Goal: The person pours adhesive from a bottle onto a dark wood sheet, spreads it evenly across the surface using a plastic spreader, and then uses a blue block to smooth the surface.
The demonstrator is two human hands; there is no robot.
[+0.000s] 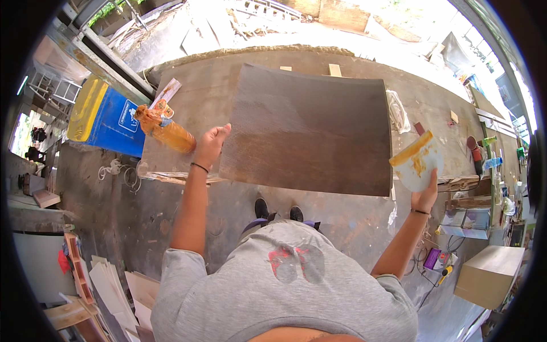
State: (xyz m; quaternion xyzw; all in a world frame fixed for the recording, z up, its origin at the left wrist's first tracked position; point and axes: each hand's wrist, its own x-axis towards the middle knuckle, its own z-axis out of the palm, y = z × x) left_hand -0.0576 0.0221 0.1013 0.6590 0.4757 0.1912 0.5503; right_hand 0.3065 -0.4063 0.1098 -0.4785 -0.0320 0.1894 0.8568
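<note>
Nearest the lens we see our grey shirt [285, 290], marked with a red stain, and beyond it our dark shoes [279, 212] on the concrete floor. Our left hand [209, 145] is wrapped around the base of an orange glue bottle [165, 132], which lies tilted with its nozzle pointing up and left, just beside the left edge of the brown board [310, 128]. That board rests flat on the workbench [188, 97]. Our right hand [424, 196] pinches the lower edge of a pale spreader card [417, 161] smeared with yellow glue, held upright off the board's right corner. A blue-and-yellow bin [105, 117] stands at far left.
</note>
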